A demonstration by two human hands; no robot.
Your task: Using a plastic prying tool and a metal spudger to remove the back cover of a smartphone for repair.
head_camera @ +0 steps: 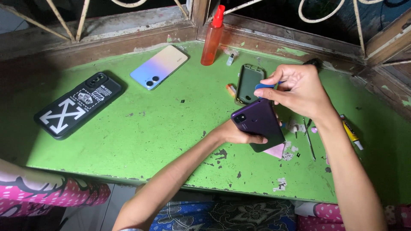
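**Prying at the purple phone's top edge**

Patterned blue cloth (222, 216) lies closest below me, with pink spotted fabric (51, 192) to the left of it. Above that, my left hand (237, 133) is wrapped around the purple phone (259, 123), holding it back-side up and tilted just over the green worktop (150, 128). My right hand (295, 87) is pinched narrow on a small blue pick (264, 86), whose tip sits at the phone's upper edge; I cannot tell whether it has entered the seam.

I judge this to be the opening step: working the back cover loose. The next move calls for a steady grip underneath and a shallow, gentle slide of the pick along the edge, without levering hard.

Just beyond lies a dark green case (250, 83), an orange bottle (212, 40) standing behind it. Tweezers (309, 139) and a yellow tube (351, 132) lie to the right. Well apart on the left rest a pale gradient phone (159, 67) and a black phone with white cross markings (79, 105).
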